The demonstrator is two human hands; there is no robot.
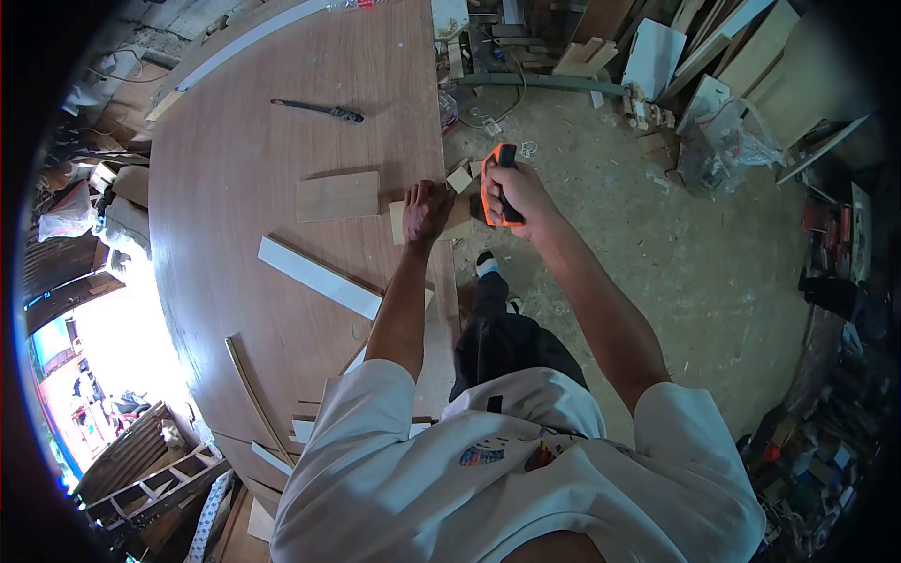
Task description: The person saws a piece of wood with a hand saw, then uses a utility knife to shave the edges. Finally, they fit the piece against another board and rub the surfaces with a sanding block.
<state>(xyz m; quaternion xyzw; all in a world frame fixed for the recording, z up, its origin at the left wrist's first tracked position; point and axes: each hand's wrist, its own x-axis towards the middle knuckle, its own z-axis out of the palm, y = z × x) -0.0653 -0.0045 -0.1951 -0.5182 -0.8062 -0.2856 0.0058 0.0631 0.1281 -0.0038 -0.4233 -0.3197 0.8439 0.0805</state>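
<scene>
My right hand [526, 199] is closed around the black and orange handle of a handsaw [489, 188], just off the table's edge. The saw's dark blade is mostly hidden and meets the right end of a short wooden board [458, 223]. My left hand [427, 213] presses down on this board with bent fingers, holding it against the tabletop at the edge. Left of it on the table lies another wooden block [338, 197]. Closer to me, a long white-faced strip [319, 277] rests at a slant near my left forearm.
A dark slim tool [317, 110] lies toward the far side of the wood-grain table [216, 216]. A thin brass-coloured strip [253, 394] is at the near left. Wood offcuts [460, 176] show beyond the edge. Boards and a clear plastic bag [721, 155] stand along the back right.
</scene>
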